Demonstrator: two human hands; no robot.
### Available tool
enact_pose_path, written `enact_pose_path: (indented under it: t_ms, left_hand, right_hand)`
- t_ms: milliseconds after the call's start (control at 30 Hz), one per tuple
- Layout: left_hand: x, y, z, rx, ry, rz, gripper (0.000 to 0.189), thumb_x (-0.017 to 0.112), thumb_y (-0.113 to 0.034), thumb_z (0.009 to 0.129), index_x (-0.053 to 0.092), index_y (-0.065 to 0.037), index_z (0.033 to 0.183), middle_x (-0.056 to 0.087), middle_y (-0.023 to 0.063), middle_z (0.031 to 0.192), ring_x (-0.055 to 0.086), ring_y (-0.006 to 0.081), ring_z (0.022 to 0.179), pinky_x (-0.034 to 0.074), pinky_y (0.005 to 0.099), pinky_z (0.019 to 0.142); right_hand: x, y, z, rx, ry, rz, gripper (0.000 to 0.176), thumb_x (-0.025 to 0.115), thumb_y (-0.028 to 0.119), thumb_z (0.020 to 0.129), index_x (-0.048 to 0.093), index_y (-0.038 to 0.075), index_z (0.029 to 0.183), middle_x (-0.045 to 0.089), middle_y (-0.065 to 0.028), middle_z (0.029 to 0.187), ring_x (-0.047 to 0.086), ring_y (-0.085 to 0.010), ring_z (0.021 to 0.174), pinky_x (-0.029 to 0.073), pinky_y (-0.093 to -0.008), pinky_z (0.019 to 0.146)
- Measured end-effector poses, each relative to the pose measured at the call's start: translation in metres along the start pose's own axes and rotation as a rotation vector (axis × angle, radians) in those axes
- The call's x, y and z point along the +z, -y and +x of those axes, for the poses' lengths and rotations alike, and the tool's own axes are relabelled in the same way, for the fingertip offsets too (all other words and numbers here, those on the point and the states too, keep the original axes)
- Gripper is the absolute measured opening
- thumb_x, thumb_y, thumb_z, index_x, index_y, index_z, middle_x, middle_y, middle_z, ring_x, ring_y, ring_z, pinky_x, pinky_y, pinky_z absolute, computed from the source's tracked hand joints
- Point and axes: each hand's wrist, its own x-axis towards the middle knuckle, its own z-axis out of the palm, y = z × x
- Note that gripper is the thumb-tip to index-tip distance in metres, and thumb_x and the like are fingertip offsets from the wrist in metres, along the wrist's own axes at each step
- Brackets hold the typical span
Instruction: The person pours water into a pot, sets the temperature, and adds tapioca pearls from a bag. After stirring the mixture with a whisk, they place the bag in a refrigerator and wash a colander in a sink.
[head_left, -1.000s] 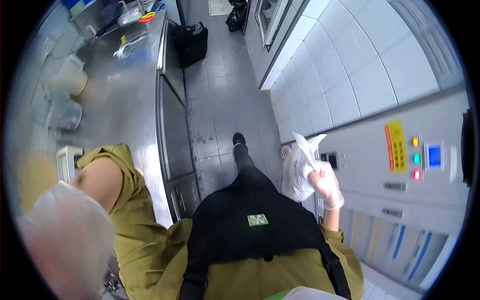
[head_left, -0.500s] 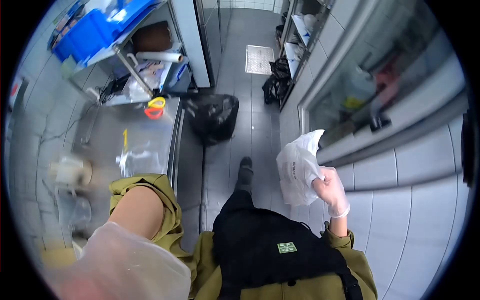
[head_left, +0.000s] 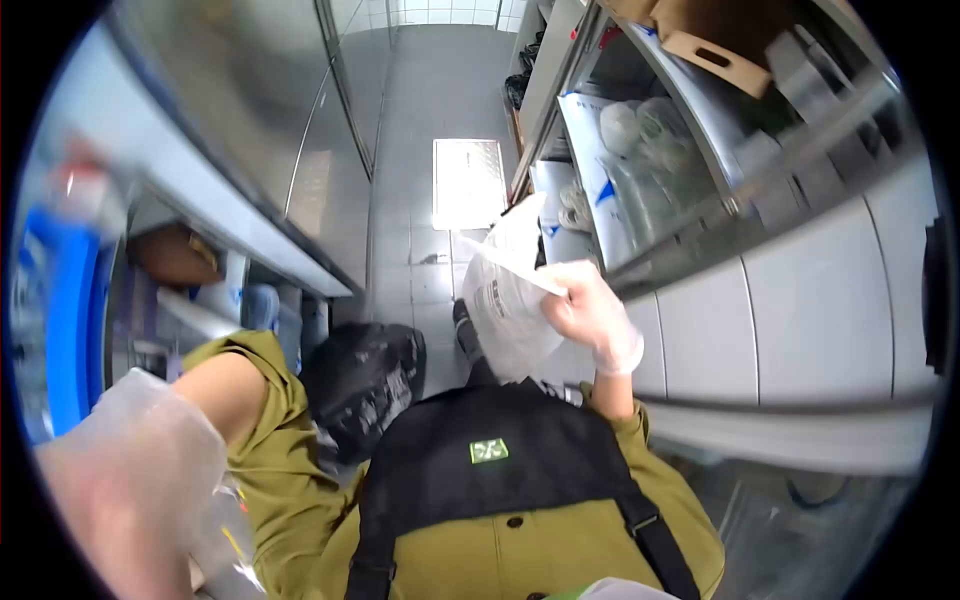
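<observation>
In the head view my right hand (head_left: 590, 312), in a clear glove, is closed on the top of a white plastic bag (head_left: 505, 315) with dark print. The bag hangs in front of my body, above the floor. My left hand (head_left: 120, 490), also in a clear loose glove, is raised at the lower left, close to the camera. It is blurred, and its fingers and anything in them cannot be made out.
A black bag (head_left: 365, 385) stands on the floor at the left. Shelves with plastic-wrapped items (head_left: 650, 150) line the right wall. A blue bin (head_left: 75, 320) is far left. A metal floor plate (head_left: 468, 185) lies ahead in the aisle.
The view has moved forward along the aisle. The counter and window have shifted back, and the right shelves are closer. My left hand is further left; the white bag stays in my right hand.
</observation>
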Motion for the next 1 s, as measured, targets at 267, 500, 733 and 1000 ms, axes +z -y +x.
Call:
enact_pose_path:
  t_ms: [267, 500, 733, 1000]
  left_hand:
    - [0.117, 0.315, -0.317, -1.530, 0.557, -0.223, 0.069, 0.071, -0.025, 0.065, 0.040, -0.002, 0.122, 0.047, 0.0119, 0.119, 0.041, 0.0223, 0.113, 0.032, 0.0345, 0.097]
    - [0.222, 0.571, -0.617, -1.956, 0.329, -0.829, 0.070, 0.071, -0.015, 0.068, 0.037, -0.002, 0.128, 0.048, 0.0095, 0.120, 0.044, 0.0168, 0.110, 0.038, 0.0297, 0.091]
    - [0.326, 0.839, -0.723, -1.942, -0.125, -0.673, 0.017, 0.060, -0.012, 0.083, 0.056, -0.002, 0.095, 0.057, -0.0011, 0.086, 0.051, 0.0052, 0.077, 0.041, 0.0203, 0.073]
    - [0.461, 1.105, -0.866, -1.709, 0.111, -0.341, 0.030, 0.050, -0.007, 0.085, 0.050, 0.000, 0.114, 0.052, -0.0041, 0.080, 0.045, 0.0026, 0.066, 0.038, 0.0180, 0.058]
  right_hand:
    - [-0.096, -0.119, 0.384, -0.295, 0.252, -0.189, 0.007, 0.047, -0.001, 0.063, 0.052, 0.001, 0.067, 0.047, -0.0188, 0.061, 0.041, -0.0361, 0.055, 0.040, -0.0331, 0.050]
    - [-0.165, -0.253, 0.720, 0.025, 0.517, 0.103, 0.027, 0.044, 0.011, 0.066, 0.060, -0.003, 0.082, 0.053, -0.0088, 0.059, 0.049, -0.0113, 0.057, 0.042, -0.0269, 0.054]
    - [-0.206, -0.402, 0.963, 0.029, -0.193, 0.855, 0.065, 0.061, 0.037, 0.077, 0.039, -0.004, 0.123, 0.049, -0.0099, 0.118, 0.046, -0.0165, 0.109, 0.033, -0.0291, 0.095]
    - [-0.267, -0.572, 1.242, -0.189, -0.763, 0.537, 0.072, 0.058, 0.008, 0.079, 0.018, 0.001, 0.138, 0.048, 0.0019, 0.082, 0.037, -0.0034, 0.064, 0.032, -0.0156, 0.059]
